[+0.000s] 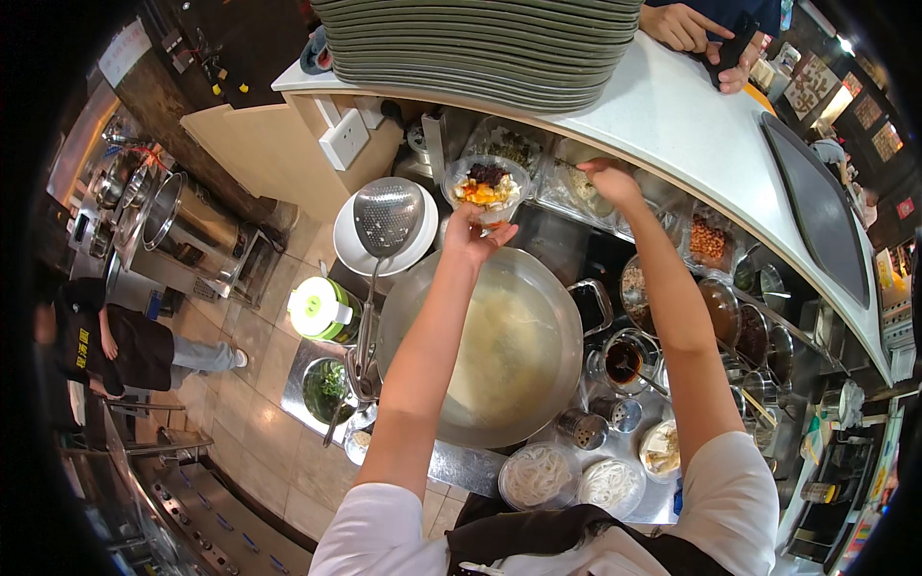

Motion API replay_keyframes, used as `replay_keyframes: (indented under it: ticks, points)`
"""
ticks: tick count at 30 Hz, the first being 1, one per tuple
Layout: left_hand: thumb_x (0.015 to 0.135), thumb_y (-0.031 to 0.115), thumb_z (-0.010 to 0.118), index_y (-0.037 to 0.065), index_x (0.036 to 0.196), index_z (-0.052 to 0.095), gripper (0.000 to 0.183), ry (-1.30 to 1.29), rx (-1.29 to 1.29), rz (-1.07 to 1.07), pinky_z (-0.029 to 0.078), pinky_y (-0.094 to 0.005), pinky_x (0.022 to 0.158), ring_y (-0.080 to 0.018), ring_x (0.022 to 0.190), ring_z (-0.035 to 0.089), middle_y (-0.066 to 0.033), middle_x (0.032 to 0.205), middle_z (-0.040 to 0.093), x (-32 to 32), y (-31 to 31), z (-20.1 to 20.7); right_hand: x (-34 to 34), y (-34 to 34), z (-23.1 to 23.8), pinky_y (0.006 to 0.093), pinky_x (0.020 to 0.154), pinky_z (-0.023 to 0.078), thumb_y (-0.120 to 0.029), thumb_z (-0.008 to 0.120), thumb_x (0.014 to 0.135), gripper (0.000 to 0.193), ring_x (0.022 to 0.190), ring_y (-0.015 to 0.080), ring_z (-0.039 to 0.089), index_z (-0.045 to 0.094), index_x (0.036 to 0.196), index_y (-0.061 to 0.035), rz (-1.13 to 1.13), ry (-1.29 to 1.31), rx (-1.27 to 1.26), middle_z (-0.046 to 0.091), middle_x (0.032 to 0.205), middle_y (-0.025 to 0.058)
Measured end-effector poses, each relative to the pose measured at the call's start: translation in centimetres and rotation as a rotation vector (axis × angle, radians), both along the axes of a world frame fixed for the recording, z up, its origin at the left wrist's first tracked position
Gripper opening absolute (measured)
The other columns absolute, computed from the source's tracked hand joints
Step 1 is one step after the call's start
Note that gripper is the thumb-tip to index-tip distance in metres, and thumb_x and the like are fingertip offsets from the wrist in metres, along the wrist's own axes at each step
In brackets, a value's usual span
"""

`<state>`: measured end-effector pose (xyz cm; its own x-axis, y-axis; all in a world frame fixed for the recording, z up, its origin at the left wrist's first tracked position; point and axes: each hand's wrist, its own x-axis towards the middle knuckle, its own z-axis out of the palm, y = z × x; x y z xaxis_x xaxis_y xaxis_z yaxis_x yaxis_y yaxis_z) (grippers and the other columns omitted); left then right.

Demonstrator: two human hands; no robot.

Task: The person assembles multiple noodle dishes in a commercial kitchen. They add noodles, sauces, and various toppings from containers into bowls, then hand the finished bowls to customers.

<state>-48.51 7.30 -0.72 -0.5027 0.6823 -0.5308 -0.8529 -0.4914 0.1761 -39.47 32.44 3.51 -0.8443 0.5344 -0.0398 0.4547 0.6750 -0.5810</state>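
My left hand (477,237) holds a clear plastic bowl (452,178) from below, its fingers curled at the bowl's near side. Dark, orange and pale food pieces (488,186) are heaped in it. At the back of the counter, my right hand (611,180) dips into a clear container (544,198) of pale chopped food. Its fingers are drawn together there, and whatever they hold is too small to make out. Beneath my forearms sits a wide steel pot (519,336) of cloudy liquid.
A perforated ladle (388,216) rests over a white bowl (343,236) on the left. Peanuts (709,238), dark sauce (623,361) and bowls of white noodles (540,474) surround the pot. Stacked plates (471,58) stand on the white ledge (691,125). Another person's hands (684,29) hold a phone.
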Motion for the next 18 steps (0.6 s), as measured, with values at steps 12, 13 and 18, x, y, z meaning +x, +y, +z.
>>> replay_keyframes:
  ticks: [12, 13, 18]
  points:
    - [0.067, 0.005, 0.048, 0.004, 0.121, 0.026, 0.058, 0.064, -0.037, 0.022, 0.032, -0.0623, 0.089, -0.0479, 0.109, 0.036, -0.0204, 0.122, 0.029, 0.4, 1.6, 0.6, 10.0, -6.1, 7.1, 0.034, 0.049, 0.046, -0.013, 0.053, 0.073, 0.021, 0.057, 0.0202, 0.059, 0.065, 0.087, -0.0219, 0.038, 0.209, 0.851, 0.062, 0.073, 0.0058]
    - [0.069, 0.007, 0.049, 0.005, 0.108, 0.04, 0.04, 0.065, -0.068, 0.021, 0.04, -0.0585, 0.081, -0.0403, 0.093, 0.045, -0.0164, 0.109, 0.039, 0.5, 1.6, 0.4, 10.1, -5.6, 7.1, 0.0344, 0.048, 0.046, -0.012, 0.052, 0.073, 0.022, 0.057, 0.0206, 0.059, 0.065, 0.088, -0.0215, -0.013, 0.172, 0.865, 0.062, 0.073, 0.0069]
    - [0.066, 0.004, 0.051, 0.002, 0.105, 0.042, 0.04, 0.049, -0.031, 0.025, 0.041, -0.0574, 0.083, -0.0409, 0.093, 0.046, -0.0147, 0.106, 0.041, 1.5, 2.3, 0.0, 7.8, -1.1, 2.4, 0.0377, 0.061, 0.049, -0.011, 0.049, 0.074, 0.02, 0.076, 0.0268, 0.061, 0.065, 0.086, -0.0106, -0.09, -0.487, 0.747, 0.063, 0.084, 0.0132]
